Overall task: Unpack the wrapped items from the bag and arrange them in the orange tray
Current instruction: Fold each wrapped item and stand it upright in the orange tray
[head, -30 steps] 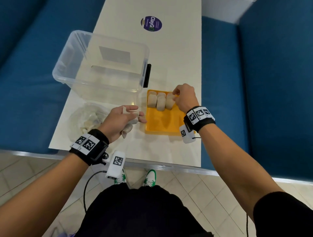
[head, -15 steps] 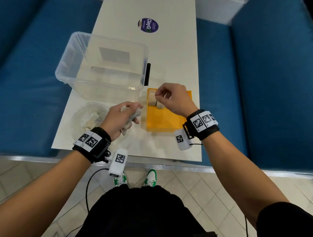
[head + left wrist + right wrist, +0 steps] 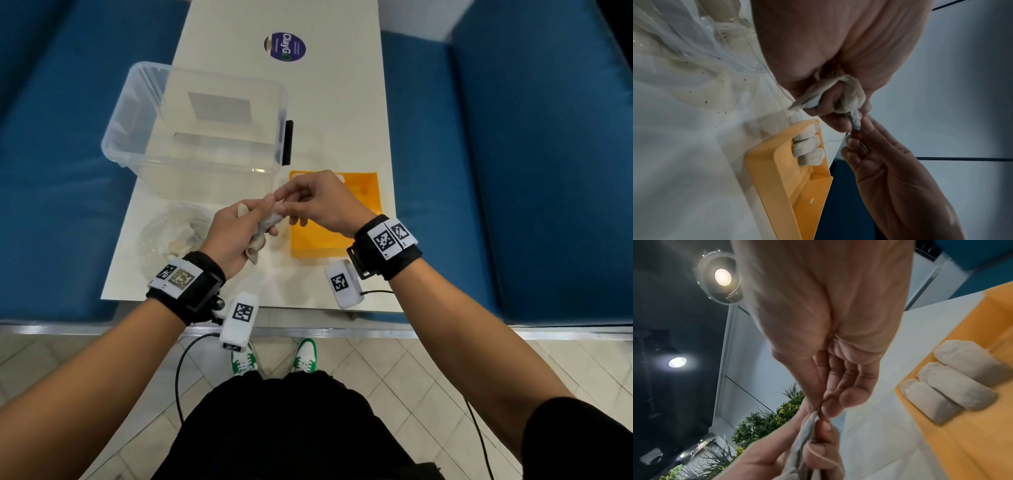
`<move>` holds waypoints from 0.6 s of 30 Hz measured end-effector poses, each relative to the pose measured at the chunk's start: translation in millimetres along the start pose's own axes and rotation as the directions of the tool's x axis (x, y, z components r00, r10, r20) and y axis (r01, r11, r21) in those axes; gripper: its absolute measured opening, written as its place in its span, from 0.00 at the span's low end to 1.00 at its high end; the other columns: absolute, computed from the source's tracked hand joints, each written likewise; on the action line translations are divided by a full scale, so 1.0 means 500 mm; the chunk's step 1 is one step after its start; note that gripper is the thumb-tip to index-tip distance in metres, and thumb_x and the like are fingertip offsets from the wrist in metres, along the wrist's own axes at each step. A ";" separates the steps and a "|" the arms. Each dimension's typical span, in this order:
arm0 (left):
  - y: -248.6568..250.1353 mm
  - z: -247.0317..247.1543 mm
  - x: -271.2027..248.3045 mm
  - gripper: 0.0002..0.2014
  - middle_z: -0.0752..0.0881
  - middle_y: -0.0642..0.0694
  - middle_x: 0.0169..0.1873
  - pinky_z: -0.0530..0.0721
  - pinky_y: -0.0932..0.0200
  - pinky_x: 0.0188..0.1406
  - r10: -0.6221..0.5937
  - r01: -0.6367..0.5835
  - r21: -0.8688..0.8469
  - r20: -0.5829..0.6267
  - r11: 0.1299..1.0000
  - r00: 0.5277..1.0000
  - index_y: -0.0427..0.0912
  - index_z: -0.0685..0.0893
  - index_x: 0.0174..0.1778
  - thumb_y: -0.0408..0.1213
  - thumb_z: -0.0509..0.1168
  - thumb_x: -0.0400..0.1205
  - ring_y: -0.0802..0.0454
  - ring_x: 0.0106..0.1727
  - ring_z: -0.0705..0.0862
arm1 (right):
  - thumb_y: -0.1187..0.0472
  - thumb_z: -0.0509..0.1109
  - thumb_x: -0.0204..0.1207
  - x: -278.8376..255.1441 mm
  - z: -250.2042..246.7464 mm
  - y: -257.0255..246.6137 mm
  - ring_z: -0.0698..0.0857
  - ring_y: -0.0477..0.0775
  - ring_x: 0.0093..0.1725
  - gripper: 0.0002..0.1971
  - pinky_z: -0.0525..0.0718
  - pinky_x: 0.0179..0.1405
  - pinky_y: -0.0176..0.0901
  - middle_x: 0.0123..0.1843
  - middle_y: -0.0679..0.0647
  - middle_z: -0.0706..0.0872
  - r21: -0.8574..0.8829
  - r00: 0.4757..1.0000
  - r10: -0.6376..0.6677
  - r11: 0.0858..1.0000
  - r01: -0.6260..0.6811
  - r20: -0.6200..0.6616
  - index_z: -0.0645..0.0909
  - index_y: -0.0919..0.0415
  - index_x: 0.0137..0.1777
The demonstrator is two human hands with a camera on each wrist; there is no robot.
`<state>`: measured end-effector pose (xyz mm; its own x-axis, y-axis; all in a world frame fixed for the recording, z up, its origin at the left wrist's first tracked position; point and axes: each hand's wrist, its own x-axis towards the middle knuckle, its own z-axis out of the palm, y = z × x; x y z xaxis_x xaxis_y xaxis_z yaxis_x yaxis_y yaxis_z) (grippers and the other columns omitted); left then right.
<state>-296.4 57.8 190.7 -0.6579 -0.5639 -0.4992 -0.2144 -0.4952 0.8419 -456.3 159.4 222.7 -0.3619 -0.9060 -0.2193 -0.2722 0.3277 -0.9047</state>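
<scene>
My left hand [image 3: 239, 226] grips a small bunch of beige wrapped items [image 3: 262, 229] just left of the orange tray [image 3: 329, 240]. My right hand [image 3: 308, 202] pinches the top corner of one wrapped item [image 3: 856, 120] between thumb and forefinger, right above the left fingers. Three wrapped items [image 3: 807, 146] lie side by side in a row at the tray's far end [image 3: 953, 382]; the right hand hides them in the head view. The clear plastic bag [image 3: 171, 229] with more wrapped items lies on the table at my left.
A large clear plastic bin [image 3: 205, 123] stands on the white table [image 3: 342, 102] behind the bag and left of the tray. A round purple sticker [image 3: 285, 47] marks the table's far part. Blue seats [image 3: 513, 171] flank the table on both sides.
My right hand left the row in the tray and moved left to the left hand, pinching an item there. The left hand rose slightly with its bunch.
</scene>
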 end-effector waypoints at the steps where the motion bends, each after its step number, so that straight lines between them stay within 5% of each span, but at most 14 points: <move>1: 0.001 -0.002 -0.001 0.18 0.89 0.36 0.41 0.62 0.64 0.15 0.002 -0.002 -0.003 0.015 1.000 1.000 0.40 0.90 0.49 0.54 0.72 0.84 0.48 0.29 0.71 | 0.62 0.80 0.78 -0.001 -0.001 -0.004 0.90 0.54 0.36 0.10 0.89 0.37 0.49 0.40 0.59 0.93 0.000 1.000 -0.004 1.000 0.004 -0.015 0.90 0.66 0.56; 3: 0.005 -0.007 -0.005 0.24 0.90 0.38 0.48 0.63 0.63 0.14 0.006 -0.006 -0.003 0.046 1.000 0.999 0.34 0.88 0.55 0.55 0.73 0.82 0.51 0.31 0.78 | 0.63 0.80 0.78 0.000 -0.005 -0.013 0.89 0.52 0.36 0.08 0.88 0.36 0.46 0.38 0.55 0.92 -0.024 0.998 -0.016 1.000 0.014 -0.064 0.90 0.65 0.54; 6: 0.010 -0.017 -0.012 0.12 0.87 0.42 0.46 0.63 0.63 0.17 0.032 -0.033 0.008 0.079 0.999 0.996 0.37 0.89 0.54 0.44 0.73 0.85 0.53 0.34 0.81 | 0.64 0.78 0.78 0.002 -0.006 -0.022 0.88 0.48 0.35 0.06 0.84 0.35 0.35 0.40 0.52 0.91 -0.078 0.992 -0.037 0.997 0.028 -0.124 0.90 0.62 0.54; 10: 0.010 -0.028 -0.019 0.09 0.87 0.43 0.44 0.66 0.64 0.17 0.089 -0.090 0.015 0.051 0.996 0.995 0.36 0.87 0.57 0.39 0.72 0.87 0.56 0.31 0.81 | 0.59 0.78 0.80 0.000 0.006 -0.030 0.88 0.48 0.34 0.07 0.83 0.31 0.38 0.39 0.56 0.92 -0.076 0.993 0.032 0.996 -0.040 -0.112 0.89 0.63 0.53; 14: 0.017 -0.031 -0.026 0.20 0.86 0.42 0.49 0.65 0.64 0.15 0.067 -0.068 0.028 0.015 0.997 0.998 0.32 0.86 0.65 0.47 0.68 0.89 0.56 0.29 0.79 | 0.58 0.78 0.79 0.001 0.009 -0.043 0.90 0.50 0.34 0.07 0.86 0.34 0.38 0.36 0.52 0.92 -0.160 0.983 -0.002 0.987 -0.028 -0.184 0.89 0.62 0.44; 18: 0.020 -0.042 -0.028 0.22 0.85 0.41 0.52 0.66 0.63 0.16 0.007 -0.006 0.024 -0.060 1.000 0.998 0.35 0.85 0.62 0.53 0.68 0.87 0.57 0.23 0.75 | 0.58 0.78 0.79 0.001 -0.003 -0.059 0.89 0.47 0.38 0.07 0.90 0.45 0.44 0.35 0.48 0.90 -0.296 0.977 -0.013 0.954 -0.052 -0.213 0.88 0.58 0.41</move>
<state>-274.3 47.0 201.6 -0.6147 -0.6063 -0.5045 -0.2279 -0.4758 0.8495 -450.1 149.7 249.8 -0.5398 -0.8325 -0.1248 -0.5047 0.4387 -0.7435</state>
